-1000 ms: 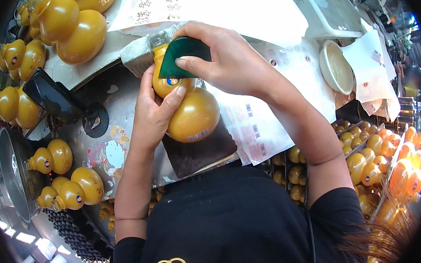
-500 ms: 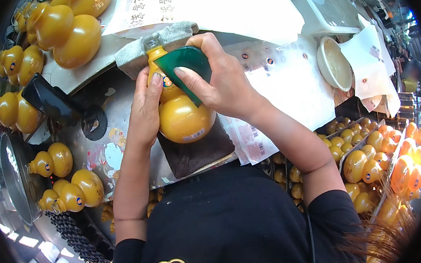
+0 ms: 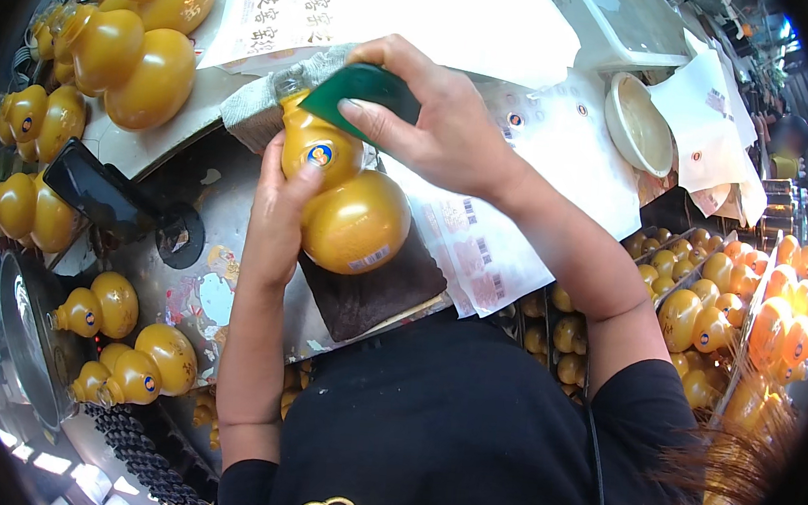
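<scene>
Left hand [image 3: 278, 224] wraps around the waist of a glossy golden-yellow gourd-shaped bottle [image 3: 341, 205], thumb and fingers closed on the narrow part between its small upper bulb and its big lower one, holding it tilted just above the desk [image 3: 222, 267]. Right hand [image 3: 433, 127] pinches a flat dark green pad or cloth [image 3: 360, 92] and presses it against the top of the upper bulb, close to the neck; whether it is rubbing, drying or smoothing I cannot tell. The bottle already carries a small round blue sticker on the upper bulb and a white barcode strip low on the lower bulb, so labelling of this one looks done, and the pad work looks like a finishing touch on it.

Under the bottle lies a dark brown mat [image 3: 372, 293], and a grey folded rag [image 3: 259, 103] sits just behind the neck. White printed label sheets [image 3: 491, 231] spread beside the right forearm. To the left, many more golden gourd bottles [image 3: 139, 61] lie in groups, several showing the same blue sticker; to the right, crates of smaller golden bottles [image 3: 704, 305] stand packed in rows. Judging from that, plenty are handled, but how many remain cannot be read. A black phone [image 3: 95, 192] rests near the left edge, and a white bowl [image 3: 640, 124] sits well behind.
</scene>
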Motion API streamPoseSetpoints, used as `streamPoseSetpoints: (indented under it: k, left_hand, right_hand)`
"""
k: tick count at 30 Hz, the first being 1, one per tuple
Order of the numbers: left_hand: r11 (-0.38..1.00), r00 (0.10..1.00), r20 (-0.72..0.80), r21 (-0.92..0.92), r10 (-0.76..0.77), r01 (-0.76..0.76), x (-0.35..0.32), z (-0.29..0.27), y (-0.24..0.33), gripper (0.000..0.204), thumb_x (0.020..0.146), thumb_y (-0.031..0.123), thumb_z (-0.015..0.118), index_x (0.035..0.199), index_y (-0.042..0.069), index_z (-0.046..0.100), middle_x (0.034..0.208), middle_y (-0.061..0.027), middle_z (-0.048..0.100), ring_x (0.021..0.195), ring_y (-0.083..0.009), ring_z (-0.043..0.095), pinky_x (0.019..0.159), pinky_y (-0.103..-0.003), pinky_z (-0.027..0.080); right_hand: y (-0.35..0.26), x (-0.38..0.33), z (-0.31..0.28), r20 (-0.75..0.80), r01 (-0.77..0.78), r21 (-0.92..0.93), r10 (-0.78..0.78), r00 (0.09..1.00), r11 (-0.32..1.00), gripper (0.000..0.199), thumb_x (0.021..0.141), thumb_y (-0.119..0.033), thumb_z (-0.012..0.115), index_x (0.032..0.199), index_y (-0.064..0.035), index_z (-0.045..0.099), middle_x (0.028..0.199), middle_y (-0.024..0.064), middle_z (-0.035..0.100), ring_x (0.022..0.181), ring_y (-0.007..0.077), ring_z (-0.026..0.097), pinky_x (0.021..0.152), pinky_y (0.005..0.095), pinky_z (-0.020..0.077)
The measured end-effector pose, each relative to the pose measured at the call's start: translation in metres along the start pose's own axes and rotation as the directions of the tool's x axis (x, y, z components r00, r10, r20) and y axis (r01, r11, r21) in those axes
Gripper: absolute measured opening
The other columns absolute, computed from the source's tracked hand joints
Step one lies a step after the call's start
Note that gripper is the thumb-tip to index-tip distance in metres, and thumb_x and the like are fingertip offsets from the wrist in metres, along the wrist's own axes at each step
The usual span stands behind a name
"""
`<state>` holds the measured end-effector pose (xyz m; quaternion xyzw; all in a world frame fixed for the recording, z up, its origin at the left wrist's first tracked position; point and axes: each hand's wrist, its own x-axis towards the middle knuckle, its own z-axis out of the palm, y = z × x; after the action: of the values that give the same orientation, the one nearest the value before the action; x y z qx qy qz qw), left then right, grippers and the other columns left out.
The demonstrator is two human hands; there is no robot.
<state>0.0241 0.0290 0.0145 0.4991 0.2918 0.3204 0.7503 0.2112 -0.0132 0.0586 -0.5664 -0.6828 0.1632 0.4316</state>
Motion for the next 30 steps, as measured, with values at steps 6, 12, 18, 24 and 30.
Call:
streamPoseSetpoints:
  k: [6, 12, 18, 24, 30]
  left_hand:
    - [1.000, 0.999, 0.043, 0.018, -0.009, 0.009, 0.000, -0.001, 0.000, 0.060, 0.091, 0.019, 0.063, 0.138, 0.002, 0.030, 0.122, -0.0123, 0.052, 0.110, -0.0174, 0.055, 0.093, -0.031, 0.047]
    - [0.999, 0.998, 0.055, -0.028, -0.013, 0.014, -0.003, -0.006, 0.000, 0.055, 0.094, 0.023, 0.049, 0.140, 0.002, 0.029, 0.128, -0.0138, 0.050, 0.119, -0.0214, 0.050, 0.101, -0.035, 0.041]
    - [0.960, 0.999, 0.031, -0.278, -0.011, 0.019, 0.003, -0.016, -0.014, 0.058, 0.095, 0.033, 0.030, 0.142, -0.001, 0.033, 0.136, -0.0127, 0.048, 0.127, -0.0225, 0.045, 0.110, -0.036, 0.030]
    - [0.971, 1.000, -0.005, -0.240, -0.025, 0.023, 0.000, -0.012, -0.010, 0.058, 0.095, 0.032, 0.027, 0.141, -0.002, 0.033, 0.136, -0.0140, 0.048, 0.127, -0.0229, 0.044, 0.110, -0.036, 0.029]
    - [0.967, 1.000, 0.004, -0.256, -0.008, 0.008, 0.001, -0.013, -0.011, 0.055, 0.096, 0.030, 0.025, 0.140, -0.002, 0.035, 0.136, -0.0143, 0.048, 0.127, -0.0229, 0.044, 0.110, -0.037, 0.029]
  right_hand:
    - [0.005, 0.035, -0.007, 0.314, 0.088, -0.052, -0.067, 0.947, 0.995, 0.038, 0.089, -0.028, 0.061, 0.116, -0.0028, 0.055, 0.100, 0.0172, 0.063, 0.090, 0.0314, 0.064, 0.083, 0.0369, 0.0510]
    - [-0.003, 0.039, -0.001, 0.157, 0.154, -0.156, -0.130, 0.979, 0.976, 0.028, 0.084, -0.018, 0.066, 0.109, -0.0074, 0.061, 0.100, 0.0137, 0.065, 0.091, 0.0306, 0.064, 0.080, 0.0367, 0.0526]
    - [-0.011, -0.018, 0.001, 0.151, 0.557, -0.291, -0.538, 0.829, 0.778, 0.025, 0.070, -0.009, 0.070, 0.094, -0.0146, 0.065, 0.097, -0.0034, 0.065, 0.091, 0.0171, 0.060, 0.079, 0.0332, 0.0454]
    - [-0.015, -0.024, -0.002, 0.237, 0.545, -0.215, -0.498, 0.834, 0.810, 0.026, 0.069, -0.006, 0.072, 0.093, -0.0123, 0.067, 0.097, -0.0028, 0.068, 0.092, 0.0173, 0.061, 0.080, 0.0320, 0.0460]
    - [-0.019, -0.023, -0.009, 0.267, 0.490, -0.183, -0.437, 0.859, 0.852, 0.025, 0.069, -0.005, 0.073, 0.093, -0.0122, 0.070, 0.095, -0.0018, 0.070, 0.092, 0.0174, 0.062, 0.079, 0.0318, 0.0459]
